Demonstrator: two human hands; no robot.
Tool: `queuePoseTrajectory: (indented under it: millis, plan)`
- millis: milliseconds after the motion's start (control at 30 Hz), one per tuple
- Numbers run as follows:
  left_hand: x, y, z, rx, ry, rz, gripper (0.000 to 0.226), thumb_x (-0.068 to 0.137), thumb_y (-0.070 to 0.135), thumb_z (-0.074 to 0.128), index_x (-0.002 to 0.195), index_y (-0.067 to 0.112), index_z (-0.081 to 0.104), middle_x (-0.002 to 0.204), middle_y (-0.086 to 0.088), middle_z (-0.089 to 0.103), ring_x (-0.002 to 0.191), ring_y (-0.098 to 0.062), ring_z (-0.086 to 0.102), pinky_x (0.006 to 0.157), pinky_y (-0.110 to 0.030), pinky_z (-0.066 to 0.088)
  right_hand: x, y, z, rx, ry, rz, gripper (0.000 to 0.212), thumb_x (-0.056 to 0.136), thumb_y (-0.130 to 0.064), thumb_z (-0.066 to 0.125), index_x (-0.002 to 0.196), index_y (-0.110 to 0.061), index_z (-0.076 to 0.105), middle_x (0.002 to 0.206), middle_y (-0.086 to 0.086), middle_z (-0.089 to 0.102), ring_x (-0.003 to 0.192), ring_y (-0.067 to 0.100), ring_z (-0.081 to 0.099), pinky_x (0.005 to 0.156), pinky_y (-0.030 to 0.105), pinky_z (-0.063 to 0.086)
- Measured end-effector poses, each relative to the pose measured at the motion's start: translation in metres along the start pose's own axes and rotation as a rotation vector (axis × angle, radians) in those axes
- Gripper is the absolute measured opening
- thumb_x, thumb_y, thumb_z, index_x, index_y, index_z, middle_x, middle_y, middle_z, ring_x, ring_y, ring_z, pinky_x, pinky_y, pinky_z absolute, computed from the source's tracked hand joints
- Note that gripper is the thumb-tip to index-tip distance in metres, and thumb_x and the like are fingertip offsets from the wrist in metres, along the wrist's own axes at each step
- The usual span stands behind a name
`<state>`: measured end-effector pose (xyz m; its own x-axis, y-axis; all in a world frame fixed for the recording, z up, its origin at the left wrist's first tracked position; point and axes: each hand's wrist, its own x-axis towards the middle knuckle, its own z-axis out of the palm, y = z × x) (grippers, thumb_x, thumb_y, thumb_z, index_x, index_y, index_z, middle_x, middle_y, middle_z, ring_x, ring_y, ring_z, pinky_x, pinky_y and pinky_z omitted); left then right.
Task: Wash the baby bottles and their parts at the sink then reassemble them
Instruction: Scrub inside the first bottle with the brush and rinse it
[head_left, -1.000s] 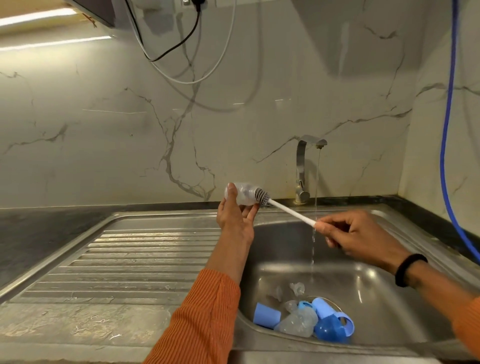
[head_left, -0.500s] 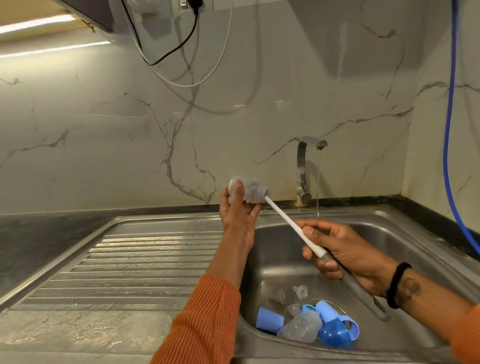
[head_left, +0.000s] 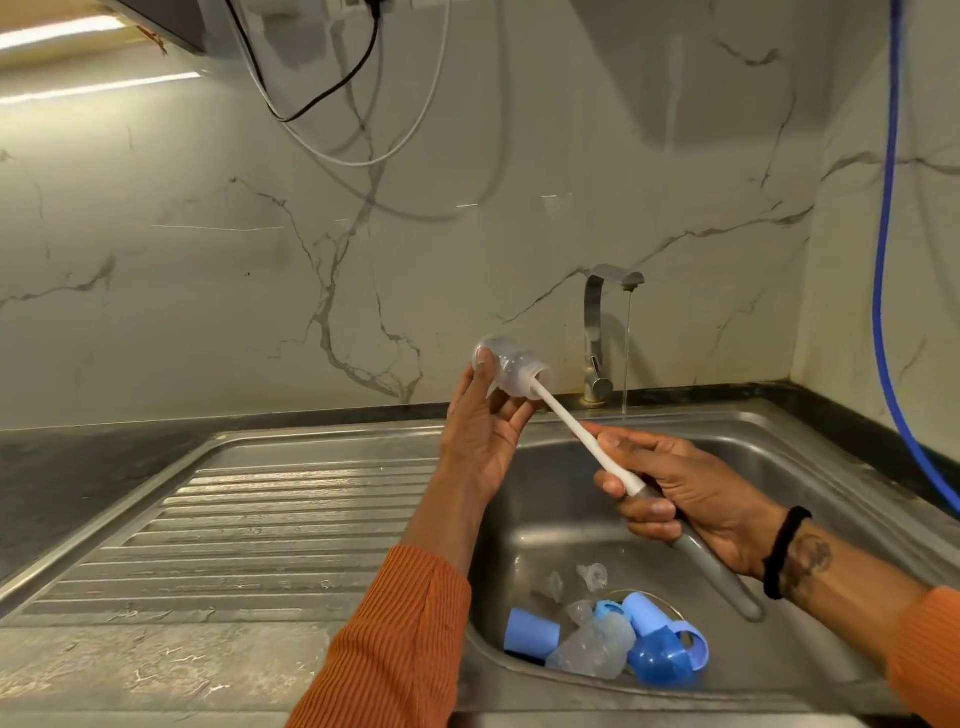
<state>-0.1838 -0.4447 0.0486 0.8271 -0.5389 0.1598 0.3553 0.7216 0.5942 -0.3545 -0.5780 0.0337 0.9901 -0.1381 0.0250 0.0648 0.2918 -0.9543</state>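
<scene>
Clear plastic bottle (head_left: 511, 371) held sideways above the sink (head_left: 831, 467) edge, pinched lightly between thumb and fingertips of the left hand (head_left: 480, 431). Right hand (head_left: 680, 499) wrapped around the brush (head_left: 597, 447), white rod meeting grey grip, head buried inside the bottle. Risk of a slip: wet smooth plastic, loose hold, a hard push twisting it free into the steel basin. Thin stream running from the tap (head_left: 605, 332). Blue caps (head_left: 532, 631), rings and soft clear teats heaped near the drain, not yet scrubbed.
</scene>
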Motion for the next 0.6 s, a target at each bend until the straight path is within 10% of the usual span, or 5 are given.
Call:
queuePoseTrajectory:
  millis: [367, 600]
  plan:
    - [0.0, -0.008, -0.007, 0.372, 0.134, 0.212, 0.051, 0.08, 0.031, 0.081, 0.127, 0.022, 0.061, 0.13, -0.017, 0.06, 0.108, -0.038, 0.071, 0.075, -0.048, 0.063, -0.004, -0.023, -0.017, -0.682, 0.194, -0.016, 0.026, 0.102, -0.027, 0.061, 0.125, -0.033, 0.07, 0.067, 0.005, 0.058, 0.045, 0.01, 0.039, 0.04, 0.022, 0.032]
    - [0.002, -0.019, 0.001, 0.1, 0.243, 0.128, 0.06, 0.084, 0.023, 0.081, 0.137, 0.013, 0.055, 0.133, -0.021, 0.061, 0.11, -0.042, 0.069, 0.075, -0.049, 0.064, 0.007, 0.002, 0.006, -0.887, 0.328, -0.292, 0.028, 0.106, -0.029, 0.055, 0.131, -0.037, 0.065, 0.068, -0.004, 0.06, 0.045, -0.002, 0.05, 0.045, 0.014, 0.039]
